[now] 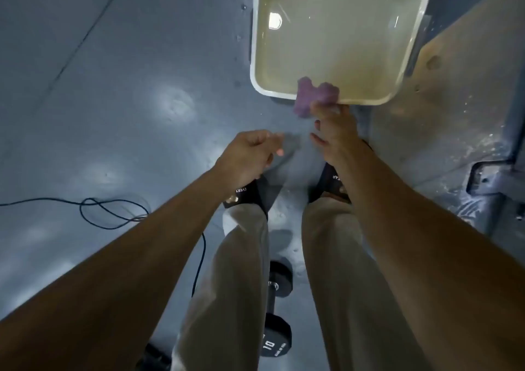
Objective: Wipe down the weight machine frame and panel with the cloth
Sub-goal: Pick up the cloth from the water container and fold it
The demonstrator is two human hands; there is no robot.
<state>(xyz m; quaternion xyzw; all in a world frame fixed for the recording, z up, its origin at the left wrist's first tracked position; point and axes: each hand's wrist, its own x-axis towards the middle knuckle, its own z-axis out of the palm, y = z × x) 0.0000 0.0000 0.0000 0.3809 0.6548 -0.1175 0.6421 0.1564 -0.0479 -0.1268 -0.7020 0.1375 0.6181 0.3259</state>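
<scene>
**Cloth held at the basin, ready for wiping**

While the person stands looking straight down, the right hand [333,132] pinches a crumpled purple cloth [314,95] at its fingertips, holding it over the near rim of a white rectangular plastic basin [409,58] filled with cloudy water. The cloth hangs partly above the water and partly over the grey floor [113,86], which suggests it is being wetted or allowed to drip there so the runoff falls into the basin. The left hand [250,157] holds nothing, its fingers loosely curled, hovering just left of the right hand, probably ready to help wring the cloth. To the right, a pale, scuffed machine base [454,92] lies beside the basin; this is likely part of the frame to be wiped, and no wiping is under way yet. Nearer, a black dumbbell [277,305] rests between the person's legs, and a dark cable [113,214] loops across the floor at left.
</scene>
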